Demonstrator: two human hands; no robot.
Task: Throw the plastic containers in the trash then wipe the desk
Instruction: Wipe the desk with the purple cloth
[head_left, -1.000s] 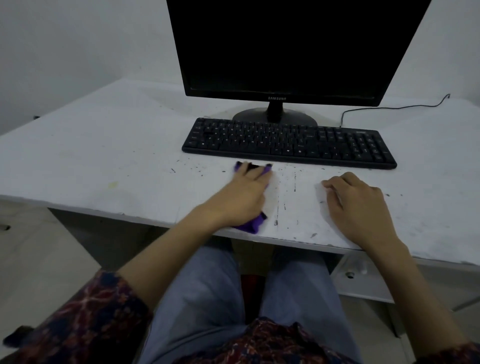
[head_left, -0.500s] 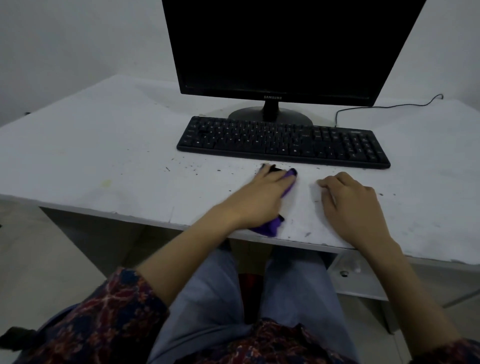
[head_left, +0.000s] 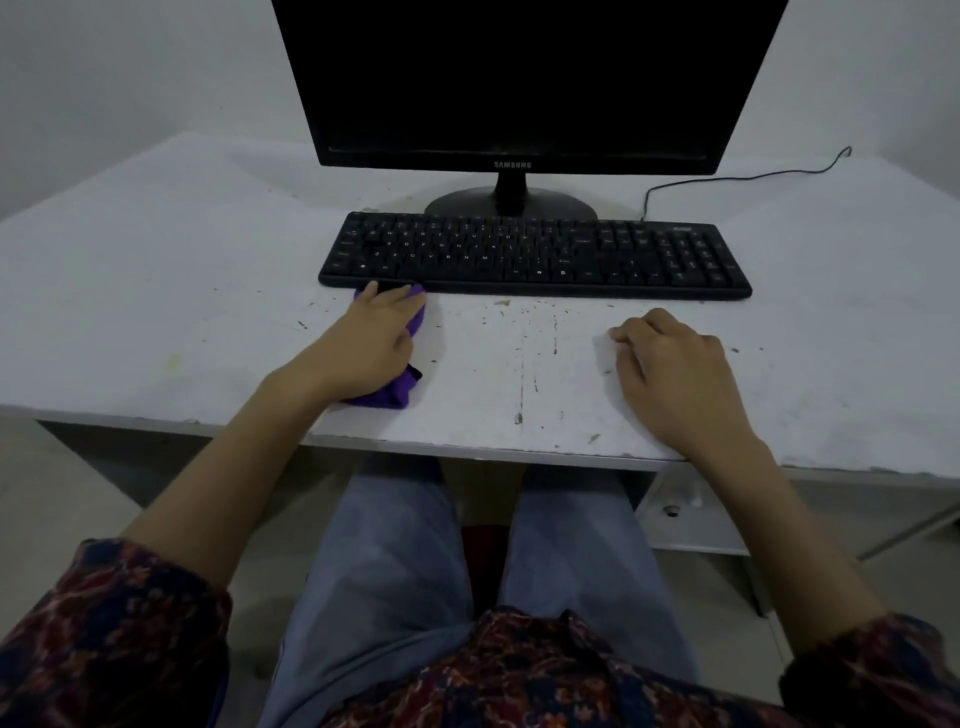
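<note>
Flat: left hand (head_left: 371, 345) | crumpled purple cloth (head_left: 397, 392) | scuffed desk (head_left: 156, 270)

Left hand (head_left: 376, 345) with purple cloth (head_left: 400, 389): now further left and further back on the desk (head_left: 156, 270) than 0.5 s ago, fingertips at the keyboard (head_left: 535, 254) front edge near its left end. Gap to right hand (head_left: 675, 374): wider. Speckled desk patch between the hands: now uncovered. View: nearer the desk, monitor (head_left: 519, 78) larger.
</note>
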